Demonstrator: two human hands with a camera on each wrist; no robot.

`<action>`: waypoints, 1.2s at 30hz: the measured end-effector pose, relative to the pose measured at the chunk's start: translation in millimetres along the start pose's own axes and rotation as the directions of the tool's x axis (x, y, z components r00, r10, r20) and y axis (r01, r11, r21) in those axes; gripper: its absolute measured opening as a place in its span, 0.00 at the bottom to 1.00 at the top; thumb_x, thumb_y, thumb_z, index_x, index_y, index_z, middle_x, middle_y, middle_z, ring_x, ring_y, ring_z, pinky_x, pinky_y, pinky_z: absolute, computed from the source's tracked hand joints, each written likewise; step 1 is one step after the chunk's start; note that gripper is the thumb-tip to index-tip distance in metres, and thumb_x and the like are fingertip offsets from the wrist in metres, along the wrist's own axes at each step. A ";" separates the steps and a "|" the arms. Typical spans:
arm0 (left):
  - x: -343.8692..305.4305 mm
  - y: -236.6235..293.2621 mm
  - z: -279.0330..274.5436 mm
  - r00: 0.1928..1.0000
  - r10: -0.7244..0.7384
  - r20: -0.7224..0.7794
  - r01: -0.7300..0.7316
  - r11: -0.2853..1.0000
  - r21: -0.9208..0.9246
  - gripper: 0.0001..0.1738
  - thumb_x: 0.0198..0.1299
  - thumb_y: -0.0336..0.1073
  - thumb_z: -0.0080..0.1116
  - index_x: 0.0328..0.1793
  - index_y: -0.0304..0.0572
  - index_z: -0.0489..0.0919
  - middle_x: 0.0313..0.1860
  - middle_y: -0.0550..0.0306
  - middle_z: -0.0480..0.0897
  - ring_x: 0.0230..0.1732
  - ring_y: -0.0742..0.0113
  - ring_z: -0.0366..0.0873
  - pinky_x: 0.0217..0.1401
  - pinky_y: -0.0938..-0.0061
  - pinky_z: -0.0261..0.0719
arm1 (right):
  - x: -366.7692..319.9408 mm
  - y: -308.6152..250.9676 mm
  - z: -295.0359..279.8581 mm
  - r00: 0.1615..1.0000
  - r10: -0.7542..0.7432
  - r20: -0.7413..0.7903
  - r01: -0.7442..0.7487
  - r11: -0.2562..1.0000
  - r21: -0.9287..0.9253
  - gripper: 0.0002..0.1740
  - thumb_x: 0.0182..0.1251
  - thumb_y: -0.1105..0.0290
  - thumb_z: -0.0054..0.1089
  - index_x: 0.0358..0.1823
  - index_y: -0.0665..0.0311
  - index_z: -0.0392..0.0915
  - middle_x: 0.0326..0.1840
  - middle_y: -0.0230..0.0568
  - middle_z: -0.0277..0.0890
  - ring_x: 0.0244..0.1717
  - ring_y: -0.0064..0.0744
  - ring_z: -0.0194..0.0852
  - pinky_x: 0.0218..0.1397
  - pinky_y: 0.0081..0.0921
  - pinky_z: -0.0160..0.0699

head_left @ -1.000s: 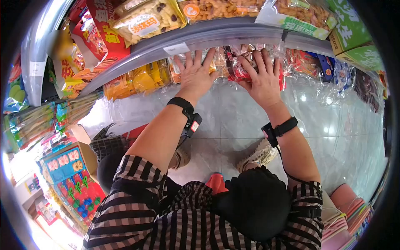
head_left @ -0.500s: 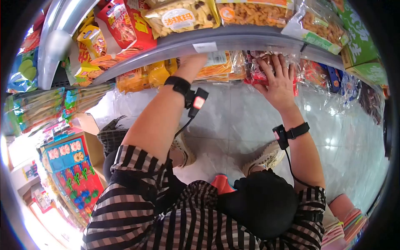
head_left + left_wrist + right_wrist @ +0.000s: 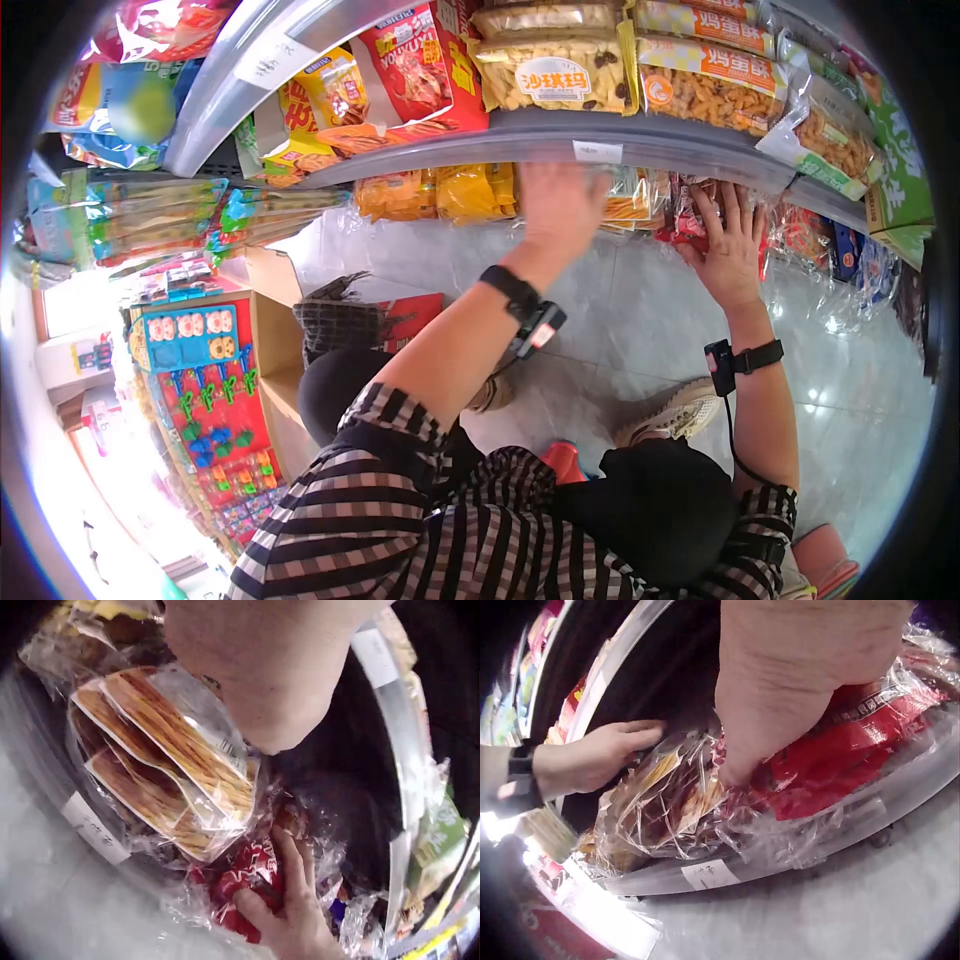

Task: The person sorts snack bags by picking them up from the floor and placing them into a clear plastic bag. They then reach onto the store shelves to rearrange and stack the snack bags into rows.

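Note:
Under the shelf edge, my left hand (image 3: pixel 565 205) is blurred in the head view, close over flat clear-wrapped packs of brown strips (image 3: pixel 172 761). The right wrist view shows this left hand (image 3: pixel 592 757) from the side, fingers extended over the packs and nothing seen in its grasp. My right hand (image 3: pixel 735 250) rests with spread fingers on a red snack bag (image 3: pixel 690 222) in crinkled clear film. In the left wrist view, the thumb and fingers of the right hand (image 3: pixel 300 919) lie across the red bag (image 3: pixel 251 877).
A clear shelf lip (image 3: pixel 450 155) with a price tag (image 3: pixel 598 152) runs above the lower row. Yellow packs (image 3: pixel 475 192) sit left of the left hand. Bagged pastries (image 3: pixel 555 75) and red snack boxes (image 3: pixel 420 75) fill the upper shelf. An open carton (image 3: pixel 275 340) stands left.
My left hand drew back from the packs' fronts, reached in under the shelf lip, and now shows again at the edge. The right hand stays on the red bag. The head view has swung left.

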State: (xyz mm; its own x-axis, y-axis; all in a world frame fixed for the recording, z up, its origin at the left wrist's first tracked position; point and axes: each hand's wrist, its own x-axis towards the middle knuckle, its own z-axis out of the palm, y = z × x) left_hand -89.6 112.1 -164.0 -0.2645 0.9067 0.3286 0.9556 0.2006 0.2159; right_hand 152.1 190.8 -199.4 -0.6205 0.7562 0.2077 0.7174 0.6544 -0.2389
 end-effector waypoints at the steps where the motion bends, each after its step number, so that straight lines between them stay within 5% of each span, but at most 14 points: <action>1: -1.4 -14.5 -10.1 0.991 -0.057 -0.125 0.046 0.995 -0.085 0.28 0.59 0.49 0.57 0.57 0.32 0.74 0.58 0.35 0.73 0.61 0.36 0.66 0.67 0.48 0.58 | -1.4 -0.8 0.5 1.000 -0.011 -0.002 0.011 1.000 0.006 0.46 0.48 0.52 0.71 0.71 0.40 0.60 0.74 0.45 0.53 0.76 0.50 0.45 0.74 0.60 0.41; 2: -0.6 -33.1 -20.1 0.963 -0.125 -0.240 0.084 0.981 -0.177 0.26 0.60 0.48 0.56 0.55 0.32 0.75 0.56 0.35 0.75 0.59 0.36 0.67 0.65 0.48 0.59 | -2.5 -1.6 0.0 1.000 -0.011 0.001 0.011 1.000 0.007 0.46 0.48 0.52 0.71 0.71 0.40 0.60 0.74 0.45 0.53 0.76 0.50 0.45 0.74 0.60 0.41; 5: -1.0 -113.2 -19.5 0.944 -0.185 -0.274 0.211 0.975 0.067 0.24 0.61 0.46 0.55 0.54 0.32 0.76 0.56 0.37 0.75 0.61 0.36 0.66 0.64 0.49 0.61 | -1.6 -5.1 -2.9 1.000 -0.013 0.013 0.014 1.000 -0.016 0.46 0.48 0.52 0.71 0.71 0.39 0.59 0.73 0.44 0.53 0.76 0.49 0.45 0.74 0.60 0.41; 7: 11.4 -125.6 -30.2 0.937 -0.311 0.156 0.307 0.950 0.054 0.31 0.59 0.50 0.55 0.61 0.33 0.72 0.65 0.38 0.69 0.67 0.37 0.60 0.68 0.46 0.55 | -1.5 -4.3 -1.5 1.000 0.004 0.021 -0.004 1.000 -0.017 0.46 0.48 0.53 0.71 0.71 0.38 0.59 0.73 0.44 0.53 0.75 0.49 0.45 0.74 0.60 0.41; 8: 9.9 -136.4 -7.4 0.952 -0.264 0.153 0.232 0.952 0.202 0.35 0.60 0.55 0.51 0.67 0.39 0.68 0.71 0.43 0.63 0.72 0.39 0.55 0.73 0.43 0.48 | -1.5 -3.3 0.6 1.000 0.000 0.005 0.000 1.000 -0.010 0.47 0.47 0.54 0.72 0.71 0.38 0.59 0.74 0.43 0.53 0.76 0.49 0.45 0.74 0.60 0.42; 12: -5.5 -84.2 13.1 0.877 -0.382 0.292 0.266 0.892 0.367 0.37 0.65 0.57 0.43 0.75 0.48 0.58 0.79 0.50 0.48 0.78 0.43 0.39 0.74 0.34 0.33 | 0.3 -3.9 0.7 0.999 0.007 0.031 -0.007 1.000 -0.029 0.47 0.47 0.54 0.72 0.71 0.38 0.59 0.74 0.43 0.53 0.76 0.48 0.45 0.74 0.60 0.42; 19: -23.5 -82.9 12.8 0.923 -0.257 0.285 0.132 0.910 0.393 0.34 0.61 0.52 0.48 0.74 0.53 0.60 0.75 0.51 0.55 0.77 0.39 0.40 0.72 0.29 0.27 | 0.3 -4.8 6.2 1.000 0.007 -0.004 -0.007 0.999 -0.041 0.46 0.48 0.53 0.71 0.71 0.39 0.59 0.75 0.43 0.51 0.76 0.50 0.44 0.74 0.62 0.42; 25: -16.0 -84.0 6.8 0.860 -0.286 0.422 0.073 0.888 0.453 0.31 0.62 0.51 0.47 0.71 0.52 0.66 0.74 0.50 0.56 0.75 0.35 0.43 0.72 0.30 0.33 | 7.3 -9.9 -7.4 0.997 0.036 0.065 -0.036 0.999 -0.004 0.47 0.46 0.53 0.72 0.70 0.45 0.61 0.74 0.47 0.53 0.75 0.54 0.46 0.75 0.60 0.37; 27: -18.4 -82.3 1.7 0.909 -0.213 0.358 0.053 0.911 0.408 0.30 0.63 0.51 0.47 0.70 0.49 0.67 0.73 0.49 0.59 0.74 0.37 0.46 0.73 0.33 0.37 | 5.8 -6.6 -12.5 0.999 0.037 0.030 -0.036 0.999 -0.024 0.45 0.48 0.55 0.71 0.70 0.48 0.61 0.72 0.49 0.55 0.73 0.53 0.49 0.76 0.59 0.38; 29: -21.8 -83.8 1.9 0.938 -0.154 0.309 0.079 0.967 0.243 0.30 0.63 0.49 0.48 0.69 0.44 0.67 0.70 0.45 0.63 0.72 0.39 0.52 0.73 0.39 0.43 | 2.8 -3.2 -18.6 1.000 0.024 -0.003 -0.024 0.987 0.162 0.43 0.50 0.57 0.70 0.69 0.54 0.62 0.71 0.50 0.57 0.73 0.53 0.50 0.75 0.54 0.43; 30: -21.7 -80.0 0.6 0.943 -0.141 0.302 0.070 0.970 0.233 0.30 0.63 0.49 0.48 0.69 0.44 0.67 0.70 0.45 0.63 0.72 0.39 0.52 0.73 0.39 0.43 | -0.4 -2.1 -25.2 0.996 0.016 -0.089 0.006 0.969 0.246 0.37 0.51 0.63 0.70 0.64 0.60 0.66 0.66 0.50 0.63 0.69 0.53 0.56 0.71 0.48 0.53; 33: -26.6 -57.0 1.1 0.973 -0.166 0.160 0.177 0.983 -0.056 0.31 0.61 0.47 0.52 0.68 0.40 0.66 0.68 0.41 0.64 0.71 0.40 0.56 0.74 0.44 0.47 | -31.8 11.9 -40.3 0.972 0.045 -0.232 0.021 0.962 0.272 0.31 0.50 0.69 0.69 0.58 0.62 0.69 0.60 0.49 0.68 0.63 0.54 0.62 0.64 0.46 0.60; 36: -17.5 3.1 -12.9 0.990 -0.060 0.127 0.073 0.992 -0.100 0.34 0.58 0.44 0.57 0.68 0.37 0.65 0.69 0.39 0.63 0.70 0.39 0.57 0.73 0.45 0.50 | -76.5 23.0 -52.0 0.921 0.262 -0.288 -0.167 0.934 0.316 0.24 0.52 0.72 0.67 0.51 0.63 0.69 0.51 0.50 0.68 0.53 0.54 0.64 0.59 0.45 0.62</action>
State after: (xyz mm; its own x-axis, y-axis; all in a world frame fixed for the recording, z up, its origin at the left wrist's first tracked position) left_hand -83.7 92.0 -157.3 -0.3033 0.9326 0.1958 0.9157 0.2284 0.3305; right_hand 232.5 148.0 -171.4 -0.2925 0.8678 0.4017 0.6734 0.4851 -0.5578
